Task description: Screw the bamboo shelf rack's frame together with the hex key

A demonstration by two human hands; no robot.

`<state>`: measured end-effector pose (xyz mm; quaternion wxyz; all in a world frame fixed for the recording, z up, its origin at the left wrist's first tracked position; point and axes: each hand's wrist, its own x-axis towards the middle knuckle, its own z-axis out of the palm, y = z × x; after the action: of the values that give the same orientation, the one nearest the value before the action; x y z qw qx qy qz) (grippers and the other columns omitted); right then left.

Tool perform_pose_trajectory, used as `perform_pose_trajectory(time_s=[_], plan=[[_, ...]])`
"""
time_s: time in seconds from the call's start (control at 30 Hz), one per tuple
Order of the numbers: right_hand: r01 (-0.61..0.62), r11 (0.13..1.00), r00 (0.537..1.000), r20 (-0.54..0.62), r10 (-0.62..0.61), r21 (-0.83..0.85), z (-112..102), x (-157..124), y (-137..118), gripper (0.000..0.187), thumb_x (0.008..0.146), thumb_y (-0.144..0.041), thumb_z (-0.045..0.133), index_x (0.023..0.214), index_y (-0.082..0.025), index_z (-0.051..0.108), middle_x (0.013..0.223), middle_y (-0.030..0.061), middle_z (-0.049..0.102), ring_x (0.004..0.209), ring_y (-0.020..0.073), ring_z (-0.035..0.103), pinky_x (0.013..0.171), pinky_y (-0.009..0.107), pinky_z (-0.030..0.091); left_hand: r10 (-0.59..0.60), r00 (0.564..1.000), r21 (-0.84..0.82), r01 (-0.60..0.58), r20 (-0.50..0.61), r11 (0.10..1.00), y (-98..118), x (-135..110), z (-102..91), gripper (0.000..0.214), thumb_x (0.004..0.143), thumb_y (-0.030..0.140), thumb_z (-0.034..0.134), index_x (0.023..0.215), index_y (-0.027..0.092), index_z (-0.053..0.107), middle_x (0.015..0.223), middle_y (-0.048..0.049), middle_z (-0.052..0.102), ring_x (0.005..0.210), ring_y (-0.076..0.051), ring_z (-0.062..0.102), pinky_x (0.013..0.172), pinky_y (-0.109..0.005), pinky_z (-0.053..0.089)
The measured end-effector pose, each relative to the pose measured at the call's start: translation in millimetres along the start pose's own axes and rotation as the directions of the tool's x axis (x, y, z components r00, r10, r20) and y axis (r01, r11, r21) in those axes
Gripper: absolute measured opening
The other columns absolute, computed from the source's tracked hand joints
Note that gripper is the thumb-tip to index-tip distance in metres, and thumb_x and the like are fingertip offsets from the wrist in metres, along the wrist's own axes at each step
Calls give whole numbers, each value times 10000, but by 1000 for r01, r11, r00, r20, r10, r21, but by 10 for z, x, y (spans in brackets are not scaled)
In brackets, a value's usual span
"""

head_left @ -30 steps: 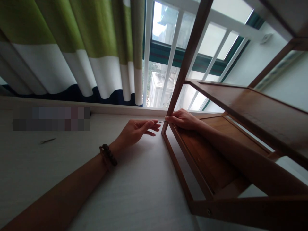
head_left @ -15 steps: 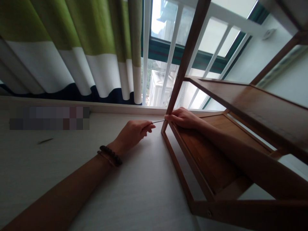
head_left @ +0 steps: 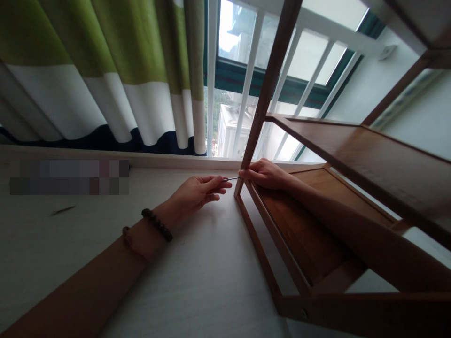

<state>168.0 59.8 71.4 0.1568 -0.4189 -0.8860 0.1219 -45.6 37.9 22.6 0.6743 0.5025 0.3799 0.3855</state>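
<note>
My left hand pinches a thin metal key between thumb and fingers; the key's tip points into the far corner post of a brown wooden shelf rack. A dark bead bracelet sits on that wrist. My right hand reaches through the rack frame and its fingers are closed around the same corner post, right beside the key's tip. The rack stands on a white table.
A green, white and navy curtain hangs at the back left. A barred window is behind the rack. A small thin dark stick lies on the table at the left. An upper shelf board juts over my right arm.
My left hand has rolled at the wrist around the key, first curling in, then back with fingers extended. The right hand stays on the post. The view shifted slightly.
</note>
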Motion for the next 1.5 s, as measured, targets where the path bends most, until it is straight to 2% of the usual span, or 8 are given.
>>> perform_pose_trajectory(time_s=[0.23, 0.37, 0.5, 0.6, 0.9, 1.2, 1.37, 1.5], plan=[[-26, 1000, 1000, 7, 26, 8, -6, -5, -30, 477, 808, -506, 383, 517, -136, 453, 478, -32, 377, 468, 55, 314, 499, 219, 241, -110, 994, 120, 113, -27, 986, -8, 0, -36, 409, 684, 487, 614, 809, 101, 669, 946, -156, 668, 687, -133, 586, 447, -182, 391], [-36, 999, 999, 9, 36, 6, -6, -8, -30, 485, 809, -521, 377, 525, -137, 456, 482, -31, 379, 471, 57, 326, 502, 217, 245, 139, 989, 259, -123, -43, 958, 22, -18, 20, 373, 729, 469, 570, 815, 113, 642, 863, -117, 669, 653, -134, 572, 462, -204, 406], [-36, 999, 999, 14, 36, 4, -4, -4, -27, 507, 813, -540, 355, 521, -137, 450, 482, -33, 362, 471, 56, 313, 499, 219, 241, 529, 849, 679, -397, 15, 618, 19, -72, 24, 279, 785, 407, 517, 845, 165, 642, 755, -59, 659, 672, -150, 573, 641, -269, 453], [-26, 1000, 1000, 9, 26, 7, -3, -1, -26, 512, 814, -544, 350, 514, -139, 437, 480, -38, 333, 468, 54, 295, 496, 221, 235, 615, 776, 794, -460, 141, 398, -18, -103, -4, 248, 796, 356, 512, 914, 197, 661, 823, -57, 671, 762, -169, 586, 783, -300, 431], [-20, 1000, 1000, 6, 20, 14, 4, -1, -8, 490, 803, -530, 372, 514, -140, 441, 472, -44, 320, 458, 52, 294, 484, 209, 232, 251, 968, 136, -252, 23, 958, 1, -70, 68, 448, 775, 466, 517, 1000, 94, 627, 903, -140, 676, 714, -175, 609, 545, -272, 492], [-5, 999, 1000, -2, 5, -42, -1, -12, -27, 479, 820, -512, 355, 527, -142, 438, 484, -39, 325, 468, 56, 302, 497, 214, 234, -54, 987, -3, 56, 151, 998, 17, -53, -41, 414, 752, 501, 529, 791, 96, 611, 727, -111, 652, 588, -126, 570, 458, -209, 440], [-12, 999, 1000, 3, 12, -35, 6, -2, -23, 492, 825, -519, 338, 526, -142, 440, 483, -38, 323, 473, 57, 295, 501, 218, 235, 63, 983, 166, -92, 175, 982, 10, -80, -27, 289, 745, 421, 576, 750, 133, 606, 675, -43, 609, 545, -101, 535, 444, -195, 433], [-27, 999, 1000, -3, 27, -23, 12, 2, -20, 501, 812, -535, 353, 515, -141, 439, 487, -34, 336, 473, 58, 296, 499, 224, 232, 332, 943, 508, -295, 19, 810, -91, -72, -8, 285, 763, 433, 534, 769, 167, 633, 548, 11, 564, 392, -67, 442, 364, -180, 342]])
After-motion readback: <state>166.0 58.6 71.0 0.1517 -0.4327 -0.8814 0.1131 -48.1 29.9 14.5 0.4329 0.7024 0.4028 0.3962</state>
